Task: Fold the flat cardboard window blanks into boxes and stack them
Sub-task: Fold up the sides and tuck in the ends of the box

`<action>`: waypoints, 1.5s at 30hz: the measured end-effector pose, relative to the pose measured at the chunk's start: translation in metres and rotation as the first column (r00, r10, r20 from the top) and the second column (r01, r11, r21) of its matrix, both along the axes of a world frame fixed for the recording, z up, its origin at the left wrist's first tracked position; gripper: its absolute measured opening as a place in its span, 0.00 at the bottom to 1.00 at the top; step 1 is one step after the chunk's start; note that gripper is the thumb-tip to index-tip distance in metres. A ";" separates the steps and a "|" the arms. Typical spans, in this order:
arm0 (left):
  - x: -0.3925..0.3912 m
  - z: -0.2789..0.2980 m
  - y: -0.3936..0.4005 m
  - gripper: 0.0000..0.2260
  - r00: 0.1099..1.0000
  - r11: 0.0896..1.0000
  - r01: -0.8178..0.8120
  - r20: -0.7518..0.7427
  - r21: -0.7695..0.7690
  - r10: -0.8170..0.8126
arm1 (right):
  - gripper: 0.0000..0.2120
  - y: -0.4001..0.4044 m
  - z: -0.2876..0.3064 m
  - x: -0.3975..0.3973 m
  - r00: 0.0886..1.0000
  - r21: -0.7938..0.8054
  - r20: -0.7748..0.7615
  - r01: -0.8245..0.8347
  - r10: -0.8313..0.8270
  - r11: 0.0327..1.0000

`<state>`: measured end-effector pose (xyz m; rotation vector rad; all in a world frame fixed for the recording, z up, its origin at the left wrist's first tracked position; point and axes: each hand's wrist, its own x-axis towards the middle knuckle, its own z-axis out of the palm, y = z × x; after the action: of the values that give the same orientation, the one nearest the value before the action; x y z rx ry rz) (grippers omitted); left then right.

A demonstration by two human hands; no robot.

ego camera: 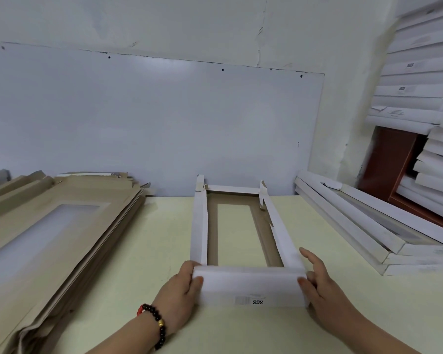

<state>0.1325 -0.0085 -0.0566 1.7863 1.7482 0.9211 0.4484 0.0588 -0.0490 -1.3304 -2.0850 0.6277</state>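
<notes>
A half-folded window box (241,233) lies lengthwise in the middle of the pale yellow-green worktop (151,251), its far end close to the wall and its near end between the person's two hands. Its long side walls stand up white on the outside, the brown inner face shows around the rectangular window cut-out, and small flaps stick up at the two far corners. The near end flap (251,287), white and printed with "SGS", is tilted up toward the camera. The left hand (182,297) holds the flap's left edge, thumb on its front face and fingers curled round behind the corner; a dark bead bracelet (155,325) sits on that wrist. The right hand (322,290) has a looser grip on the right edge: the thumb presses the front of the flap while the index finger lies straight along the outside of the right side wall, and the other fingers curl at the corner. To the left, a pile of flat brown blanks (56,226) with window openings lies on the worktop. To the right, finished white boxes (363,226) are stacked at an angle, and a tall stack of more boxes (420,72) rises at the far right.
</notes>
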 end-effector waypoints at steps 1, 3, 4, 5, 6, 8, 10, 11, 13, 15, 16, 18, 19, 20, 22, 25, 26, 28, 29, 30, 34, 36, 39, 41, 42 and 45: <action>0.002 0.000 0.001 0.09 0.999 0.999 -0.036 0.015 0.013 0.036 | 0.25 -0.001 0.000 -0.001 1.000 0.012 0.007 0.004 -0.004 1.000; 0.004 -0.001 0.004 0.15 0.996 0.996 -0.089 -0.007 0.031 0.089 | 0.20 -0.002 0.002 -0.003 1.000 0.008 0.022 0.001 -0.001 1.000; 0.005 -0.002 0.004 0.17 0.994 0.994 -0.097 -0.043 0.040 0.099 | 0.17 -0.003 0.003 -0.003 1.000 -0.007 0.028 0.004 -0.004 1.000; 0.006 -0.003 0.005 0.16 0.991 0.993 -0.104 -0.074 0.056 0.108 | 0.15 -0.004 0.004 -0.004 1.000 -0.018 0.026 0.011 -0.011 1.000; 0.006 -0.004 0.005 0.14 0.988 0.991 -0.111 -0.097 0.075 0.118 | 0.14 -0.004 0.004 -0.004 1.000 -0.020 0.021 0.020 -0.020 1.000; 0.005 -0.004 0.004 0.06 0.981 0.986 -0.116 -0.142 0.121 0.132 | 0.11 -0.003 0.003 -0.002 0.999 -0.026 0.024 0.026 -0.026 0.999; 0.004 -0.004 0.003 0.05 0.975 0.986 -0.075 -0.194 0.151 0.104 | 0.08 -0.002 0.002 0.000 0.998 -0.051 0.053 0.019 -0.017 0.999; 0.002 -0.005 0.002 0.06 0.973 0.986 -0.048 -0.216 0.159 0.082 | 0.09 -0.002 0.003 0.002 0.997 -0.075 0.076 0.016 -0.010 0.997; -0.001 -0.004 0.000 0.06 0.971 0.987 0.005 -0.236 0.160 0.034 | 0.14 -0.002 0.003 0.006 0.993 -0.112 0.117 0.010 0.003 0.994; -0.005 -0.004 -0.002 0.06 0.965 0.986 0.064 -0.261 0.156 -0.021 | 0.16 -0.001 0.003 0.008 0.990 -0.098 0.142 -0.009 0.023 0.995; -0.008 -0.004 -0.002 0.06 0.958 0.984 0.094 -0.284 0.150 -0.049 | 0.15 0.000 0.002 0.009 0.987 -0.070 0.160 -0.023 0.034 0.997; -0.011 -0.003 -0.002 0.09 0.937 0.980 0.151 -0.336 0.130 -0.100 | 0.12 0.002 -0.001 0.010 0.978 -0.001 0.198 -0.064 0.063 0.998; -0.012 -0.002 -0.001 0.10 0.923 0.978 0.171 -0.365 0.117 -0.118 | 0.10 0.003 -0.002 0.011 0.974 0.023 0.212 -0.082 0.076 0.996; -0.012 0.000 -0.001 0.11 0.908 0.979 0.180 -0.399 0.096 -0.128 | 0.08 0.004 -0.003 0.011 0.972 0.035 0.217 -0.099 0.089 0.994; -0.011 0.006 0.000 0.12 0.870 0.984 0.173 -0.476 0.042 -0.132 | 0.04 0.004 -0.003 0.010 0.965 0.041 0.238 -0.124 0.111 0.991; -0.006 0.015 0.004 0.12 0.789 0.993 0.106 -0.604 -0.043 -0.110 | 0.11 0.007 -0.005 0.010 0.949 0.043 0.295 -0.129 0.111 0.991; -0.002 0.019 0.005 0.12 0.765 0.995 0.070 -0.636 -0.078 -0.103 | 0.13 0.009 -0.004 0.010 0.940 0.042 0.320 -0.135 0.115 0.990; 0.007 0.024 0.009 0.12 0.702 0.987 -0.001 -0.703 -0.161 -0.113 | 0.13 0.011 -0.003 0.007 0.912 0.035 0.387 -0.158 0.132 0.987; 0.013 0.026 0.011 0.13 0.665 0.979 -0.032 -0.735 -0.201 -0.129 | 0.12 0.012 -0.002 0.005 0.896 0.033 0.422 -0.169 0.140 0.985; 0.019 0.029 0.012 0.14 0.631 0.970 -0.059 -0.762 -0.235 -0.145 | 0.12 0.013 -0.001 0.003 0.878 0.036 0.457 -0.179 0.143 0.983; 0.045 0.037 0.019 0.13 0.574 0.948 -0.106 -0.797 -0.300 -0.188 | 0.17 0.014 0.000 -0.006 0.824 0.062 0.556 -0.174 0.111 0.983; 0.057 0.038 0.022 0.13 0.585 0.943 -0.097 -0.785 -0.318 -0.204 | 0.18 0.014 -0.001 -0.010 0.811 0.058 0.574 -0.175 0.110 0.983; 0.075 0.039 0.026 0.13 0.617 0.937 -0.085 -0.756 -0.338 -0.217 | 0.19 0.015 -0.001 -0.012 0.814 0.033 0.571 -0.156 0.110 0.987; 0.085 0.039 0.025 0.13 0.618 0.941 -0.056 -0.752 -0.333 -0.229 | 0.19 0.014 -0.001 -0.013 0.815 0.021 0.570 -0.144 0.106 0.989; 0.090 0.039 0.025 0.13 0.613 0.944 -0.036 -0.754 -0.327 -0.237 | 0.18 0.014 0.000 -0.014 0.812 0.019 0.574 -0.144 0.107 0.989; 0.100 0.039 0.025 0.12 0.593 0.957 0.010 -0.769 -0.291 -0.240 | 0.16 0.011 0.000 -0.017 0.794 0.016 0.598 -0.150 0.111 0.989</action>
<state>0.2330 0.0161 -0.0180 2.2768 2.0493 -0.2854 0.4316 0.0698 -0.0485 -1.4896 -2.6921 0.1913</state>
